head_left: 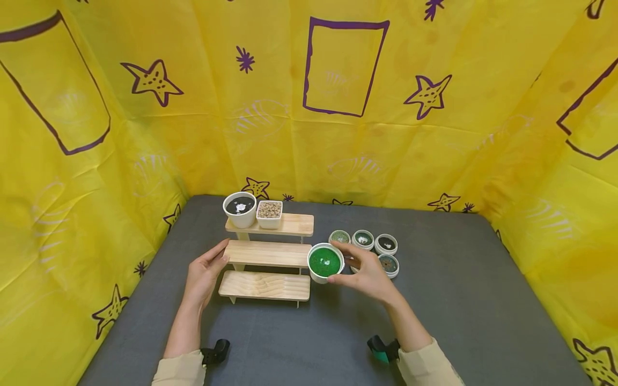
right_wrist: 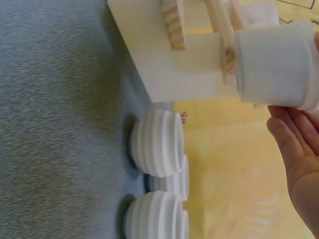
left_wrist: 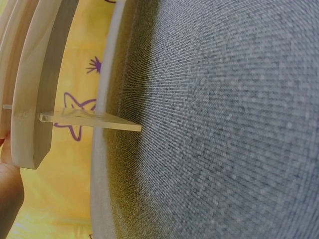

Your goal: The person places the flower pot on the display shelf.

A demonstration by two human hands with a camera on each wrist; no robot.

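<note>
A three-tier wooden display stand [head_left: 269,253] stands on the table, its legs pale and thin. My left hand [head_left: 203,276] grips the left end of the middle tier, thumb in front and fingers behind. My right hand [head_left: 369,276] holds a round white pot [head_left: 318,278] by its right side, with a glossy green filling on top. This pot is off the table, close to the right end of the middle tier; in the right wrist view its smooth white wall [right_wrist: 271,67] shows beside the stand. On the top tier sit a round white pot [head_left: 243,219] with dark filling and a square white pot [head_left: 269,222] of tan pebbles.
Several small ribbed white pots [right_wrist: 158,143] cluster on the grey table [head_left: 463,300] right of the stand, partly behind my right hand. Their fillings are green, dark and brownish. A yellow patterned cloth [head_left: 289,145] encloses the table's back and sides.
</note>
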